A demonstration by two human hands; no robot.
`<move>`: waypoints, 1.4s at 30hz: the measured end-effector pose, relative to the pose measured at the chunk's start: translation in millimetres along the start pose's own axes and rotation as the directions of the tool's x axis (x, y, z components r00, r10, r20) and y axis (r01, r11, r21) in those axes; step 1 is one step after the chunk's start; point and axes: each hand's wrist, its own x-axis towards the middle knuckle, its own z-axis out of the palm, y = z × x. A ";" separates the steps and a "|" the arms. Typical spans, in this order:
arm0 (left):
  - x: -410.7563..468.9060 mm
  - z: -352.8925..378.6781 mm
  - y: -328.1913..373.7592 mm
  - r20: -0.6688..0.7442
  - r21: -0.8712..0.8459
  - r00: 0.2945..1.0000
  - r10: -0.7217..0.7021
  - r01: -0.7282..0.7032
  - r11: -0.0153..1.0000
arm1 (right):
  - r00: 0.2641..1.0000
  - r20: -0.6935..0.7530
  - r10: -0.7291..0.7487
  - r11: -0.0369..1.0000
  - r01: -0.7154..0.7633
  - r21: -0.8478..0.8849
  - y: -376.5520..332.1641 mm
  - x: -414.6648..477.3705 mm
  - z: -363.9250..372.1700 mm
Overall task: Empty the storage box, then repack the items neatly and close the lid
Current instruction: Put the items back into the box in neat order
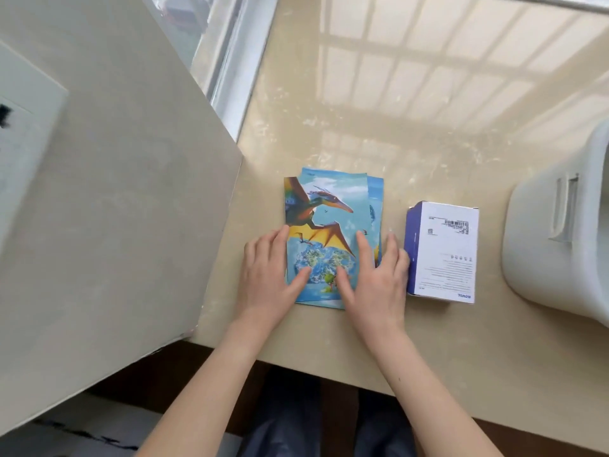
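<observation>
Both hands, the left hand (268,268) and the right hand (375,275), lie spread flat on the dinosaur booklets (324,225) at the counter (412,133) centre, and since the storage box (560,232) stands at three o'clock, the loosely fanned stack may slide apart when lifted.

left hand (267,275), right hand (375,278) flat on booklets (324,209) | box (443,252) beside

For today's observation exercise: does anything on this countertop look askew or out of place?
Yes. The dinosaur packets under both hands are not squared up: lower ones stick out past the top one's right and upper edges. The white carton beside them lies flat, nothing spilled.
</observation>
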 end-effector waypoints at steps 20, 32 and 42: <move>-1.0 1.1 13.2 0.046 -0.331 0.979 -0.201 0.204 0.921 | 0.951 0.200 0.235 0.740 -0.309 0.598 -5.5 18.4 -28.2; -5.8 1.0 0.5 0.035 -0.276 0.997 -0.076 0.082 0.958 | 0.972 0.224 0.074 0.805 -0.190 0.562 1.2 12.5 -26.9; -17.1 -32.3 6.1 0.022 -0.119 1.000 0.021 -0.018 0.993 | 0.990 0.098 0.098 0.712 -0.139 0.689 -9.3 0.0 -59.7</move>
